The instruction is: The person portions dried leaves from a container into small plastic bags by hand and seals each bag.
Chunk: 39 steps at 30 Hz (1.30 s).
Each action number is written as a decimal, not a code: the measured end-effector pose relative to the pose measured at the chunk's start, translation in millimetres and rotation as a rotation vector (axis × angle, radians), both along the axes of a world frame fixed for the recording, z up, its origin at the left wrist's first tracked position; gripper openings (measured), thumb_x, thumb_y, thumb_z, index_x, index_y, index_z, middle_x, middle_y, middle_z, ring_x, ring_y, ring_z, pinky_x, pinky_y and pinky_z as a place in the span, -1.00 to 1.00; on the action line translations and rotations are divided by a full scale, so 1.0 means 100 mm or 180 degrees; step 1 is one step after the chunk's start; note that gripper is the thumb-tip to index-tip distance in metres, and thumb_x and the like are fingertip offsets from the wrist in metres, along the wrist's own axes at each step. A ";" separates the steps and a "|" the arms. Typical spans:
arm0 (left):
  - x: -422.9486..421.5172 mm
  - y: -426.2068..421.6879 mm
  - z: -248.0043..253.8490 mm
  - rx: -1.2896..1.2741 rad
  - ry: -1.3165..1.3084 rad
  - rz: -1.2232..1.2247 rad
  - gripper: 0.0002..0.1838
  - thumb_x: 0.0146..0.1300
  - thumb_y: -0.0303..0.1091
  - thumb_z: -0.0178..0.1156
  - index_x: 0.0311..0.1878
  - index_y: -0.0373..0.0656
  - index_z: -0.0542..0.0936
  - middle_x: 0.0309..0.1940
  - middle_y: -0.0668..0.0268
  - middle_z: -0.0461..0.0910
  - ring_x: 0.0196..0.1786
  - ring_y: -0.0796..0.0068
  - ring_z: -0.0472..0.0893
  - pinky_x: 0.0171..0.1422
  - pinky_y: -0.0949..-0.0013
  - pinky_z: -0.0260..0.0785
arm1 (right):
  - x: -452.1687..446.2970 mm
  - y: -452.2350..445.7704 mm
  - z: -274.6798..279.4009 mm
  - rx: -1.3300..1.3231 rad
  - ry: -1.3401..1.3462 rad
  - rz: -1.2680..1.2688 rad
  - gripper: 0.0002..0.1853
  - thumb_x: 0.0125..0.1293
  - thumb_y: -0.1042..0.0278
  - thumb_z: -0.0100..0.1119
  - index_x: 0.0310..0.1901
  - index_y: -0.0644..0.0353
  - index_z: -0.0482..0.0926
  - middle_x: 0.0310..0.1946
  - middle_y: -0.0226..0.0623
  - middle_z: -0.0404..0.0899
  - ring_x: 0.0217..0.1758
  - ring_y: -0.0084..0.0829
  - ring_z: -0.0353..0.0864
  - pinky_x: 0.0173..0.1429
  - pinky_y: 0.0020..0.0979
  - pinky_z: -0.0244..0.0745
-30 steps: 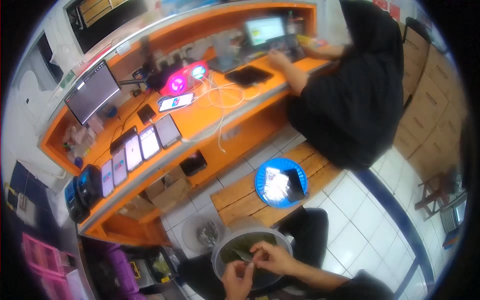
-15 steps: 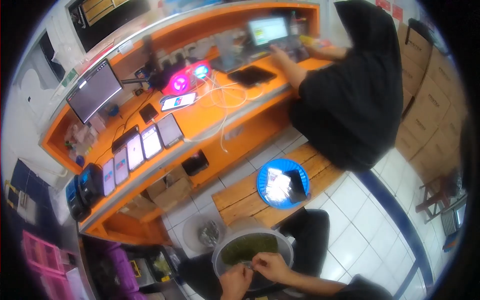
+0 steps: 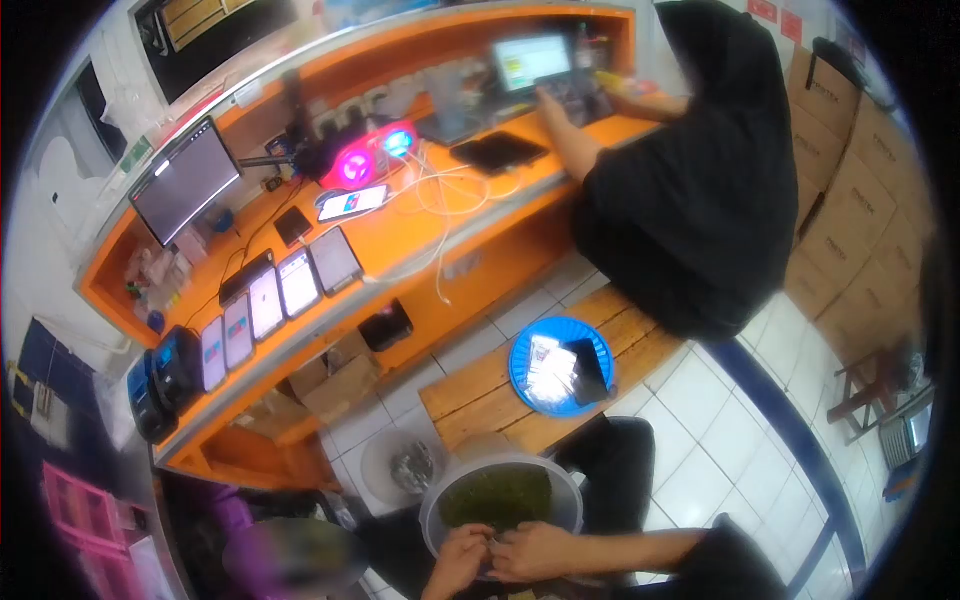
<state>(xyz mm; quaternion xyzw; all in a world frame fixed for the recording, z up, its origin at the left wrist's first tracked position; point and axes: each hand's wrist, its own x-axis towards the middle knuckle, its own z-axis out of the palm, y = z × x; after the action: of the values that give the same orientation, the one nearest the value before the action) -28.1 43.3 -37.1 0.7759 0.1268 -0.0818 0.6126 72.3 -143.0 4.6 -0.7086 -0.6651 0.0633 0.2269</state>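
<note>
A round pale tub (image 3: 572,490) stands at my lap with a mass of dark green stuff (image 3: 497,497) in it. Over its near side my left hand (image 3: 459,560) and my right hand (image 3: 535,552) meet, fingers closed and fingertips almost touching. Something small and light-coloured seems pinched between them, too small and blurred to name. Left of the tub, a whitish bucket (image 3: 375,470) holds small silvery pieces (image 3: 412,466).
A blue round basket (image 3: 520,385) with shiny packets and a dark flat object sits on the wooden bench (image 3: 450,405). Several phones (image 3: 298,283) line the orange counter (image 3: 400,262). A person in black (image 3: 690,210) sits at a laptop (image 3: 533,62). Cardboard boxes (image 3: 850,220) stand at right.
Both hands have shifted slightly lower, still together over the tub, and my right forearm lies flatter. A blurred round shape now shows at lower left. The view has shifted slightly.
</note>
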 end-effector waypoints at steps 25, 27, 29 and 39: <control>0.22 -0.26 0.70 0.2298 -0.0862 -0.1038 -0.28 -0.01 -0.08 0.52 0.19 -0.26 0.56 -0.04 0.08 0.61 0.02 0.04 0.60 0.13 0.12 0.40 | 0.24 -0.22 -0.33 -0.1259 0.6139 -0.0284 -0.04 0.39 -0.54 -0.18 0.43 0.26 0.26 0.21 -0.08 0.58 -0.67 -0.68 0.23 -0.54 -0.54 0.32; 0.20 -0.20 0.64 0.2169 -0.0916 -0.0925 -0.39 0.08 -0.09 0.47 0.13 -0.26 0.59 -0.04 0.08 0.64 0.01 0.09 0.62 0.13 0.15 0.43 | 0.24 -0.17 -0.36 -0.1382 0.6195 -0.0443 -0.06 0.40 -0.50 -0.15 0.49 0.22 0.15 0.26 -0.07 0.55 -0.66 -0.71 0.20 -0.55 -0.55 0.32; 0.18 -0.14 0.53 0.2033 -0.0917 -0.0778 -0.49 0.16 -0.11 0.43 0.07 -0.25 0.61 -0.04 0.08 0.66 0.00 0.15 0.65 0.12 0.17 0.46 | 0.30 -0.14 -0.16 -0.1384 0.6244 -0.0395 -0.17 0.46 -0.39 -0.10 0.46 0.19 0.22 0.19 -0.14 0.61 -0.63 -0.71 0.26 -0.56 -0.57 0.32; -0.11 -0.19 0.39 0.1656 -0.0659 0.0085 -0.41 -0.01 -0.19 0.45 0.11 -0.19 0.53 -0.12 0.11 0.59 -0.09 0.03 0.58 -0.02 0.13 0.43 | 0.12 0.08 0.04 -0.1224 0.5072 -0.1003 -0.58 0.55 0.02 0.03 0.11 0.20 0.64 -0.17 -0.41 0.73 -0.53 -0.73 0.44 -0.52 -0.65 0.35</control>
<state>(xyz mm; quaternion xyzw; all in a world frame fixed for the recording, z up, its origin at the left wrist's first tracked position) -38.6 24.1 1.6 0.9096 0.0905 0.0412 0.4035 84.4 -135.2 8.9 -0.5628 -0.1762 0.6255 0.5108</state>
